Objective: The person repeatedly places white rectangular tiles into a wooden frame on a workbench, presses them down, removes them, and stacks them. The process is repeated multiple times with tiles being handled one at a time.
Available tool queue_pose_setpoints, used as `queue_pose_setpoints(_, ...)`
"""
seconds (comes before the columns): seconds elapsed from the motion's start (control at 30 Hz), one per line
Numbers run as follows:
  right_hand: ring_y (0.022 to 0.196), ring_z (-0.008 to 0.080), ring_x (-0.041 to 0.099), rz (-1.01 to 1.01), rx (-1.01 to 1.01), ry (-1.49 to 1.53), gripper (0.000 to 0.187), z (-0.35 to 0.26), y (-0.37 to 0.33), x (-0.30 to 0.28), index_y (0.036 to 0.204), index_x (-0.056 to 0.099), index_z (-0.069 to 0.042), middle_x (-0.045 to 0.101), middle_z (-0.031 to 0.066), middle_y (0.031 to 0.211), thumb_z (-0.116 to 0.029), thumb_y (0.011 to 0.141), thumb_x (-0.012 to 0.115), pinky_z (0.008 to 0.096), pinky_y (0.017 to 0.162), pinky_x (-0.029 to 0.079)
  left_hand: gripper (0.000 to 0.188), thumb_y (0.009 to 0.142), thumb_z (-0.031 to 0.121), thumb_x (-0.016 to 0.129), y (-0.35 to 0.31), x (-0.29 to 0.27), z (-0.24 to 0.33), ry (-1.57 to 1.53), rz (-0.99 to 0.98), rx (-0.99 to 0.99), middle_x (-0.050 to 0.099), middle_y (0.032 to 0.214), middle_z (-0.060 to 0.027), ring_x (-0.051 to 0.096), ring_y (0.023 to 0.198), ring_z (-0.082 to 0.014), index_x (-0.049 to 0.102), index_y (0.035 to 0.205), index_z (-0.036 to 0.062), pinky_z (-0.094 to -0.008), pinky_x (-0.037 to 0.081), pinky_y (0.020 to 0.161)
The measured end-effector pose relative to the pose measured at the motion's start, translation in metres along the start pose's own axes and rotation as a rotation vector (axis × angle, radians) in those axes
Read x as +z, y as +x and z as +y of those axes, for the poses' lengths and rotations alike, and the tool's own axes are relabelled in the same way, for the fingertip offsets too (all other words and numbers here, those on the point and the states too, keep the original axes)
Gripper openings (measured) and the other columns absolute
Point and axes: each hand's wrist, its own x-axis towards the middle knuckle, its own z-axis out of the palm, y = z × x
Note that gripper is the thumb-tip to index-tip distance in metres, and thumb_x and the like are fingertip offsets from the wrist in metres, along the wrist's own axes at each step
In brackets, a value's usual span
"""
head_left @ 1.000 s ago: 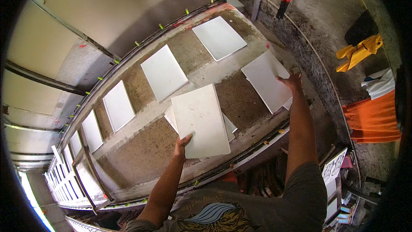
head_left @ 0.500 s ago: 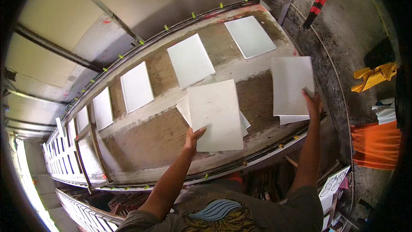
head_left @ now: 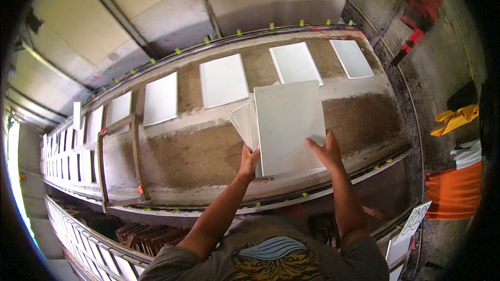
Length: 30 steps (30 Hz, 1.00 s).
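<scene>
White rectangular sheet [head_left: 289,125] pinched at its lower right by your right hand [head_left: 328,152], your left hand [head_left: 250,161] pinching fanned sheets [head_left: 244,120] behind it, above a long stained table [head_left: 198,153]

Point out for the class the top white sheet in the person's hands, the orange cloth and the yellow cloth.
Top white sheet [head_left: 288,125]: head view, middle of its upper face.
Orange cloth [head_left: 453,192]: head view, middle of its hanging front.
Yellow cloth [head_left: 454,120]: head view, middle of its folds.
</scene>
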Motion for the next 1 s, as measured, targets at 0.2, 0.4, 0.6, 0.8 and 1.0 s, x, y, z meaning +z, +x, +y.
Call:
queue_pose_setpoints(0.2,0.125,0.0323,0.056,-0.312,-0.034,0.400,0.092,-0.067,-0.045,0.114,0.145,0.041,-0.003,0.058,0.0196,0.135,-0.031,0.072,0.090,0.0452,0.105,0.044,0.066,0.099,0.037,0.066,-0.046,-0.132,0.045,-0.005,-0.047,-0.018,0.054,0.137,-0.0097,0.054,0.121,-0.0177,0.038,0.147,0.0029,-0.0364,0.047,0.101)
queue_pose_setpoints(0.4,0.128,0.0313,0.052,-0.509,0.110,0.540,0.099,-0.117,-0.069,0.200,0.150,0.039,-0.006,0.056,0.0165,0.138,-0.024,0.068,0.091,0.0442,0.106,0.042,0.066,0.103,0.051,0.052,-0.078,-0.217,0.084,-0.014,0.065,0.015,0.055,0.136,-0.0103,0.056,0.118,-0.0181,0.039,0.149,0.0061,-0.0365,0.051,0.098)
queue_pose_setpoints(0.6,0.119,0.0288,0.059,-0.684,-0.009,0.499,0.091,-0.159,-0.061,0.256,0.144,0.044,-0.002,0.062,0.0148,0.128,-0.025,0.069,0.089,0.0408,0.103,0.045,0.074,0.101,0.050,0.053,-0.101,-0.269,0.148,-0.111,0.044,0.006,0.042,0.146,-0.0129,0.041,0.133,-0.0220,0.026,0.153,0.0051,-0.0394,0.038,0.110)
queue_pose_setpoints(0.8,0.108,0.0267,0.064,-0.728,-0.030,0.497,0.085,-0.174,-0.086,0.334,0.142,0.046,-0.001,0.065,0.0134,0.121,-0.027,0.072,0.086,0.0388,0.095,0.050,0.090,0.077,0.019,0.068,-0.158,-0.306,0.230,-0.052,0.084,0.074,0.040,0.145,-0.0164,0.039,0.136,-0.0287,0.022,0.154,0.0040,-0.0420,0.030,0.115)
queue_pose_setpoints(1.0,0.111,0.0249,0.061,-0.732,-0.068,0.493,0.081,-0.222,-0.132,0.405,0.142,0.047,-0.004,0.064,0.0110,0.123,-0.026,0.074,0.084,0.0376,0.096,0.049,0.105,0.071,0.014,0.072,-0.184,-0.389,0.265,0.045,0.089,0.104,0.034,0.150,-0.0166,0.032,0.141,-0.0293,0.014,0.157,0.0058,-0.0419,0.026,0.117)
